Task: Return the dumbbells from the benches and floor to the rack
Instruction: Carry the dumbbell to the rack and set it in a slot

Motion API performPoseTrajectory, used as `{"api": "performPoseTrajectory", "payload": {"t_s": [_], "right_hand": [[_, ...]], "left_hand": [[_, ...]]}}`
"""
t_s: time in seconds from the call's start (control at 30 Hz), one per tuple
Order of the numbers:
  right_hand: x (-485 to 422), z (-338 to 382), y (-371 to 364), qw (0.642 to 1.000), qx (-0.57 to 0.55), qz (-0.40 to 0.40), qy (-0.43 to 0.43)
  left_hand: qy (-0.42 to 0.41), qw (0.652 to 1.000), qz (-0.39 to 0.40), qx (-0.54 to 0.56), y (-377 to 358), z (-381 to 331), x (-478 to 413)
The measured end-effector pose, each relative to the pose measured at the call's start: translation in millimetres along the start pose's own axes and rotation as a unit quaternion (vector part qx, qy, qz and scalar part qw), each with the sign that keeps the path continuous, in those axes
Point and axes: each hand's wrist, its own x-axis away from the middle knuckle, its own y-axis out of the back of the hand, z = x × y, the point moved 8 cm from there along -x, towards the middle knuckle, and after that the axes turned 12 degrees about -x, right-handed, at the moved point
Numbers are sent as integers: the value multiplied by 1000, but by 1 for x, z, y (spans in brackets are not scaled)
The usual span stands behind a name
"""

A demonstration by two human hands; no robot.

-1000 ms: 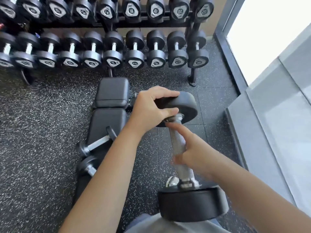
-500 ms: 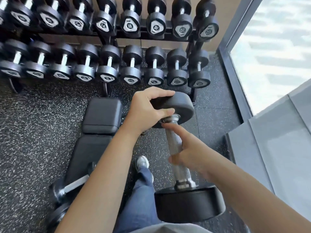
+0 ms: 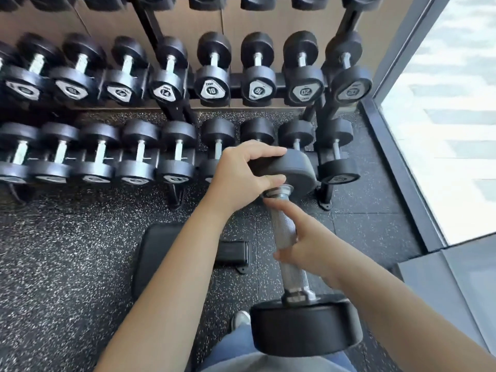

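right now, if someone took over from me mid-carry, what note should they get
Left grip: holds the far head of the dumbbell, fingers over its top, thumb under.
Right grip: wrapped round the handle, index finger stretched along it.
Dumbbell: in the air, pointing at the rack, far head in front of the lower row's right end.
Done: this one is lifted and at the rack.
Left: set it in a free slot. None shows plainly, as the held head hides part of the row. Only one end of the bench shows, so check it and the floor for more.
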Motion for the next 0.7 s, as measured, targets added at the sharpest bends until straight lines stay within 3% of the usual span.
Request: {"api": "performPoseTrajectory", "payload": {"t_s": [0.37, 0.7], "right_hand": [[-169, 52, 68, 998, 13, 52, -27], [-292, 106, 128, 991, 76, 113, -3]], "left_hand": [[33, 999, -15, -19, 1, 68, -173], [74, 992, -95, -42, 16, 109, -294]]}}
